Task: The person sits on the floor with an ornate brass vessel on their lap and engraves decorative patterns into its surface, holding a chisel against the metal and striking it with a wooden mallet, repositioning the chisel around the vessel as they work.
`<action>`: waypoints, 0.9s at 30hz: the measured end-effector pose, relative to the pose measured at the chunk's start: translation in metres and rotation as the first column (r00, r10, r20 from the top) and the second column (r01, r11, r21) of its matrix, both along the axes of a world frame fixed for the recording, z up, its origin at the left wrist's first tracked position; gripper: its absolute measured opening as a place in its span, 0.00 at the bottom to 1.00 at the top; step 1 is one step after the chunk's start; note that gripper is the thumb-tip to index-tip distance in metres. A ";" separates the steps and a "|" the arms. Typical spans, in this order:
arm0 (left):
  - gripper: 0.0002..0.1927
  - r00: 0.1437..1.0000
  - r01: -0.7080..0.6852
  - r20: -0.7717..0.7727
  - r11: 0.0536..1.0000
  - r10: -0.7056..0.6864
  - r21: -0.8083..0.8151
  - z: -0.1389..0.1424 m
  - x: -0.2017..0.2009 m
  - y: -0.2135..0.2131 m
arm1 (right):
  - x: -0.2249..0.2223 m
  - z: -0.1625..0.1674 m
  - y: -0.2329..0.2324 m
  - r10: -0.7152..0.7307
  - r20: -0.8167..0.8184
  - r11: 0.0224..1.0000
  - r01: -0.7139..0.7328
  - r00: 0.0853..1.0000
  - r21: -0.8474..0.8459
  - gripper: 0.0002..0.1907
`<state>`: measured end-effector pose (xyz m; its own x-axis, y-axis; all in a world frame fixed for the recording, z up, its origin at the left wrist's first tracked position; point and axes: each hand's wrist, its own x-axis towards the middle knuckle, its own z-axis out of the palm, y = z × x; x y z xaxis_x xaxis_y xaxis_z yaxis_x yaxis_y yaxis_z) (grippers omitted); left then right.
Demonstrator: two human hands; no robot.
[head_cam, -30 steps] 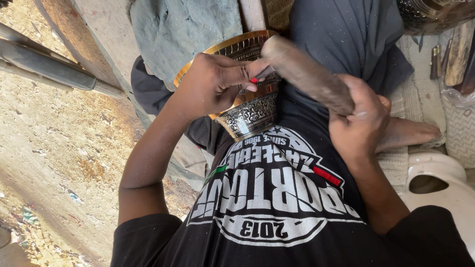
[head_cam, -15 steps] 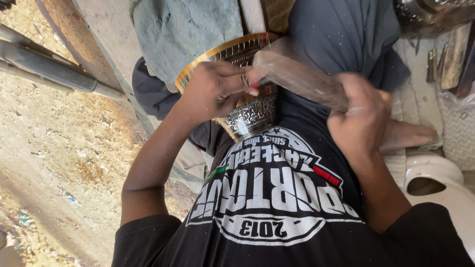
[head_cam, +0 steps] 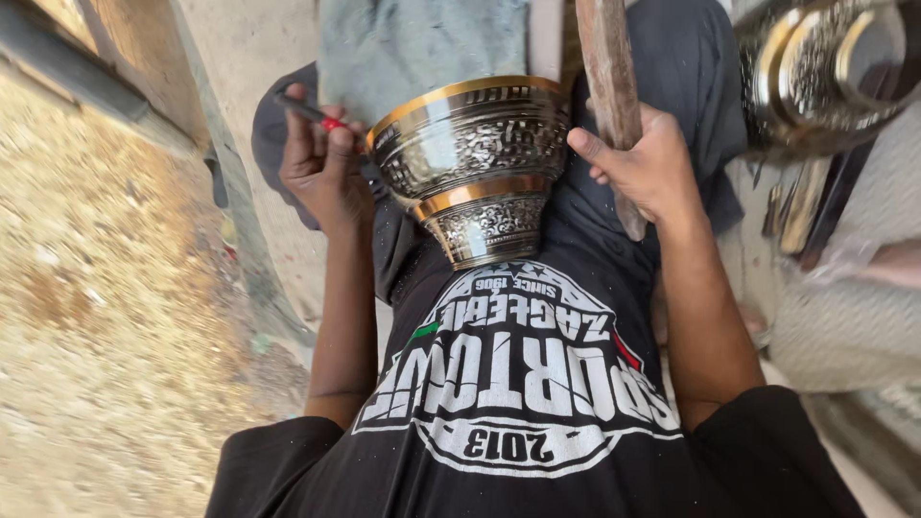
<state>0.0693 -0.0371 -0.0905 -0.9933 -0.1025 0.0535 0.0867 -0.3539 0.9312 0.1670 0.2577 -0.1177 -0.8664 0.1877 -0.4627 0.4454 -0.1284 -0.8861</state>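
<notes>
— Against my belly, foot toward me: the engraved metal bowl (head_cam: pixel 475 168), silver with two gold bands, sits wedged in my lap, mouth facing away. Left hand (head_cam: pixel 321 168) is closed around a thin dark tool (head_cam: pixel 307 112) with a red mark, held just beside the bowl's rim. Right hand (head_cam: pixel 645 165) is wrapped tight on a wooden stick (head_cam: pixel 609 86), also just off the bowl's other side.

— Neither hand on the bowl itself?

— None that I can see. Only my body and legs hold it. That is the risk, as I judge it: the rounded wall could roll sideways off my lap toward the gritty ground (head_cam: pixel 86 317) and dent or scuff the engraving.

— Anything else?

— Tool tip is near the polished band; a slip would scratch it. Stick swung carelessly could knock the rim.

— Count?

— One bowl in my lap, one tool, one stick, two hands. One more shiny metal vessel (head_cam: pixel 825 67) at upper right, blurred. One grey cloth (head_cam: pixel 422 43) beyond the bowl. Some thin metal pieces (head_cam: pixel 791 211) lie below that vessel; number unclear.
</notes>
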 end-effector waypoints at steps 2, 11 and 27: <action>0.35 0.999 -0.053 -0.007 0.998 0.053 0.021 -0.006 0.009 0.004 | -0.014 -0.002 -0.010 0.060 0.027 0.998 -0.060 0.998 -0.007 0.23; 0.33 0.981 -0.151 -0.087 0.969 0.171 0.197 -0.003 0.022 0.017 | -0.022 0.034 -0.035 0.129 0.138 0.991 -0.124 0.982 -0.044 0.27; 0.26 0.974 0.156 -0.177 0.986 -0.144 0.053 0.019 0.008 0.012 | 0.019 0.030 -0.081 -0.007 0.159 0.975 0.042 0.987 -0.219 0.37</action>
<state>0.0771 -0.0248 -0.0712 -0.9740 0.0380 0.2233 0.1851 -0.4351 0.8812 0.1859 0.1766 -0.0878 -0.7767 0.0860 -0.6239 0.5698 -0.3260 -0.7543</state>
